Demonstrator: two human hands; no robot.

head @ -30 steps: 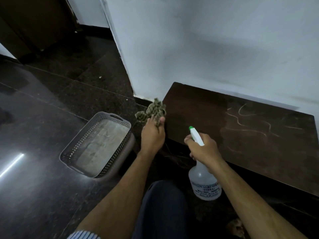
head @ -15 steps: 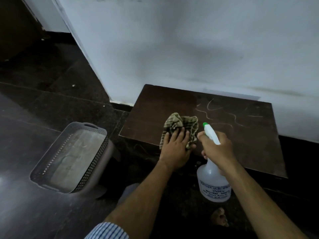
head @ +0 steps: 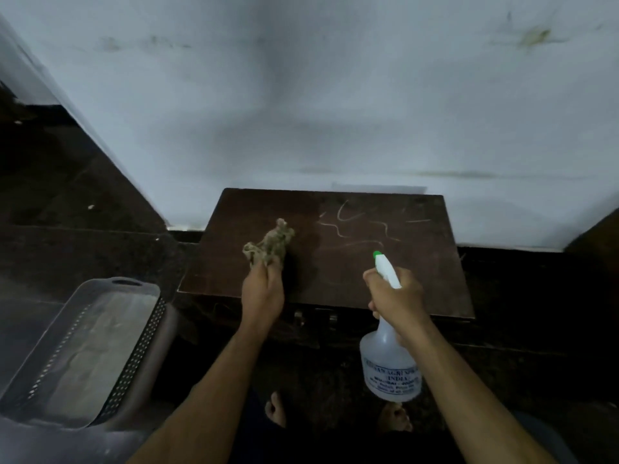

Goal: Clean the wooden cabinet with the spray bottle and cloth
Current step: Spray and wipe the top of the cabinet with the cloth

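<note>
A low dark wooden cabinet [head: 415, 279] stands against the white wall, its top marked with pale squiggly lines on the right half. My left hand [head: 263, 294] grips a crumpled checked cloth [head: 269, 244] over the left part of the top. My right hand [head: 395, 296] holds a translucent spray bottle [head: 388, 366] by the neck, over the cabinet's front edge. Its white trigger head with a green nozzle tip points toward the wall.
A grey perforated plastic basket [head: 134, 363] sits on the dark polished floor at the lower left. The white wall [head: 318, 112] rises directly behind the cabinet. My bare feet [head: 276, 410] show below the cabinet front. A dark object edge sits at the far right.
My left hand has gone from pressing the cloth flat to holding it bunched up, further left on the top. The view has shifted so the cabinet is centred. The bottle hand stays in place.
</note>
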